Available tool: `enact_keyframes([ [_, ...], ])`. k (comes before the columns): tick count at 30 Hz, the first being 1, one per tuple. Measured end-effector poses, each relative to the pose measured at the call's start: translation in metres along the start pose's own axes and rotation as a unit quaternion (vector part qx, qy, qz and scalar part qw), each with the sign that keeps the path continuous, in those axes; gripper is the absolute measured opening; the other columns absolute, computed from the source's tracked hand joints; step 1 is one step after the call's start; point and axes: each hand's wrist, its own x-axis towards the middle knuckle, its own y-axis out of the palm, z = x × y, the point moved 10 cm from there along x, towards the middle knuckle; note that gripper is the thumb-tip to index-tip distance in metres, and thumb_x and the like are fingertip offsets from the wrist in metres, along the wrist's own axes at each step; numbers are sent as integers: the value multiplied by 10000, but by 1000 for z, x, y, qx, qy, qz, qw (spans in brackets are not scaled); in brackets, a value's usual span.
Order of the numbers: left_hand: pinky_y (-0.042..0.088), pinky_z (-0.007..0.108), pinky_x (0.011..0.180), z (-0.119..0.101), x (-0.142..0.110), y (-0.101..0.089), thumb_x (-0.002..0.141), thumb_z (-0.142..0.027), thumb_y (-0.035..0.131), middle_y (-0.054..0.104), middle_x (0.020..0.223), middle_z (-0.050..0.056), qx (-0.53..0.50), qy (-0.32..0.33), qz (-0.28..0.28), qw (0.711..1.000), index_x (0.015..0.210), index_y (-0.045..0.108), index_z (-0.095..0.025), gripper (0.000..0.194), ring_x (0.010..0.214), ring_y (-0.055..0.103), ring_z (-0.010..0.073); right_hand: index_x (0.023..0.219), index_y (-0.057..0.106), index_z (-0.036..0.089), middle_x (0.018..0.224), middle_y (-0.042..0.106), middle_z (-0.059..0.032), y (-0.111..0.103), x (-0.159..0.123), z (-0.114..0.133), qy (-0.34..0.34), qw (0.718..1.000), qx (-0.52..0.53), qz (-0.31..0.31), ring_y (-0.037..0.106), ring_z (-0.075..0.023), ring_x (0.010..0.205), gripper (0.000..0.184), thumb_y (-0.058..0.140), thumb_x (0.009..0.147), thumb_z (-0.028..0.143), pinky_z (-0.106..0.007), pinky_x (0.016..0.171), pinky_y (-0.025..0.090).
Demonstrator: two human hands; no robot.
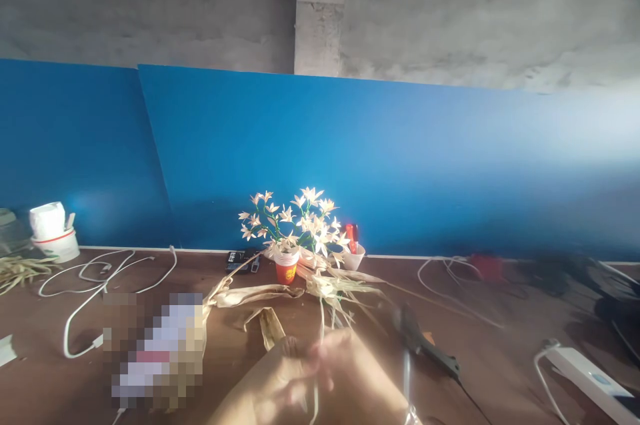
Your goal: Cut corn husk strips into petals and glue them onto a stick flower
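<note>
Close together at the bottom middle, my left hand (283, 372) and my right hand (345, 358) pinch a thin pale strip (316, 402), which looks like corn husk. It runs upright between the closed fingers, though blur hides the exact grip. Just beyond them lies a pile of dried corn husks (325, 285), with a curled husk piece (271, 328) to its left. Behind stand star-shaped cream flowers (313, 222) on green stems in a red paper cup (286, 270). A dark glue gun (430, 348) rests right of my right hand.
A white cup (354, 257) with a red item stands by the blue partition (375, 158). White cables (95, 288) and a white tub (57, 245) are at left. A white power strip (593, 378) lies at right. A pixelated patch covers the table's left part.
</note>
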Motion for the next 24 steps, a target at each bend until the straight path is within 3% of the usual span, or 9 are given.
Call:
enact_keyframes([
  [5,243,202,405,-3,-2,4,613,-412,805,691,629,52,-1,5,-14,1000,654,720,-124,303,326,281,-2,551,551,156,457,486,63,-20,1,-9,13,991,50,-125,435,-65,357,431,829,539,485,-187,346,323],
  [9,258,207,417,-12,0,4,615,-418,787,661,589,25,57,31,-34,997,612,681,-119,317,335,275,2,561,487,171,448,480,71,-22,1,-8,-12,987,59,-148,412,-51,404,431,835,552,426,-175,406,314],
  [13,240,201,401,-13,1,-20,581,-384,793,541,459,-49,158,23,-152,975,528,509,-170,360,349,303,32,556,447,186,434,465,74,-26,0,-7,-32,982,65,-176,403,-58,398,465,824,553,457,-187,417,286],
  [16,294,198,419,-16,-2,-35,618,-382,751,481,438,-83,239,44,-228,943,551,415,-208,384,382,386,70,589,442,191,447,450,82,-32,-2,-7,-35,975,77,-206,398,-60,407,451,809,592,455,-196,442,299],
  [19,382,227,479,-27,-4,-43,720,-361,644,579,562,-30,349,98,-251,898,615,485,-206,245,494,526,133,597,441,191,487,449,79,-44,-8,-3,-48,960,97,-257,406,-66,450,449,802,604,458,-205,478,337],
  [24,454,286,620,-66,-26,-63,760,-313,572,667,803,38,477,252,-338,771,671,567,-219,129,676,606,192,547,397,205,509,383,84,-75,-21,9,-101,914,138,-369,325,-65,474,502,822,549,473,-206,461,310],
])
